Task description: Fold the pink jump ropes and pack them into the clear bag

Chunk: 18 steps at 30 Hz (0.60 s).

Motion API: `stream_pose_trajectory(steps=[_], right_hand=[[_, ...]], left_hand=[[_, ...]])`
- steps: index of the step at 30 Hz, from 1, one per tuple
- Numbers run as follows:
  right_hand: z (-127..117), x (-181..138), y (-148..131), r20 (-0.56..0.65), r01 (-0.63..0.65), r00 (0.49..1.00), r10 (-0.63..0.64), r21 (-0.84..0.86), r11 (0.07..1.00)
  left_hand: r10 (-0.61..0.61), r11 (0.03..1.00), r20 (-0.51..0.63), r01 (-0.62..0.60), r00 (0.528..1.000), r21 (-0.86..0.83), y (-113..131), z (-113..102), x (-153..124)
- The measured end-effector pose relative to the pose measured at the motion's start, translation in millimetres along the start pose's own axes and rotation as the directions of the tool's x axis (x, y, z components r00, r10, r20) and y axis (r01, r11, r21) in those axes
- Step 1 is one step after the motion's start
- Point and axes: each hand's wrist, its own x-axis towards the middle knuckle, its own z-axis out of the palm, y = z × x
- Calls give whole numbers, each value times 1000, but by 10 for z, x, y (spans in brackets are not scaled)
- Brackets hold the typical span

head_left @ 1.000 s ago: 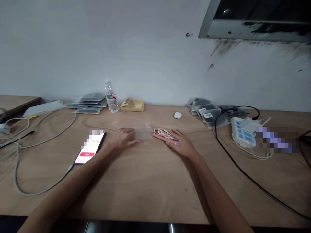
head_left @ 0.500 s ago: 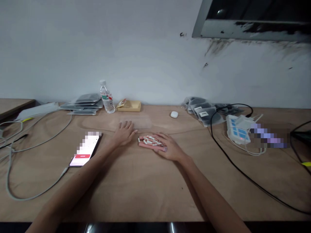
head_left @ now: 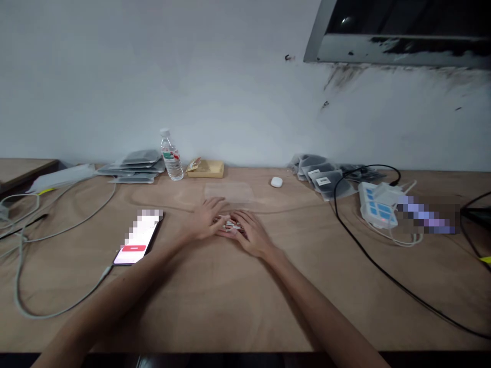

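My left hand (head_left: 205,221) and my right hand (head_left: 251,232) lie close together on the wooden table (head_left: 245,301), both over a pink strip carrying small white pieces (head_left: 229,224). Only a sliver of the strip shows between the fingers. The fingers of both hands curl onto it, touching it from either side. A clear plastic bag (head_left: 230,192) lies flat just beyond the hands. A lit phone (head_left: 137,237) lies to the left of my left hand, with a cable plugged into it.
Along the wall stand a water bottle (head_left: 171,156), a small cardboard box (head_left: 206,168), stacked grey pouches (head_left: 134,164), a white earbud case (head_left: 276,182) and more pouches (head_left: 324,176). A white power strip (head_left: 378,205) and black cable (head_left: 387,276) lie right; grey cables (head_left: 46,225) left.
My right hand slid the pink strip leftward across the table. My left hand moved right to meet it, and both hands now cover the strip. The clear bag now lies uncovered.
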Motion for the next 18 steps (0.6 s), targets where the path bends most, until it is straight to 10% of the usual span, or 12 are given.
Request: stream_pose_trajectory(steps=[18], right_hand=[[-325,-176,311,47,-103,994,97,132,986]], left_hand=[[-93,996,-55,94,994,9,208,242,-471]])
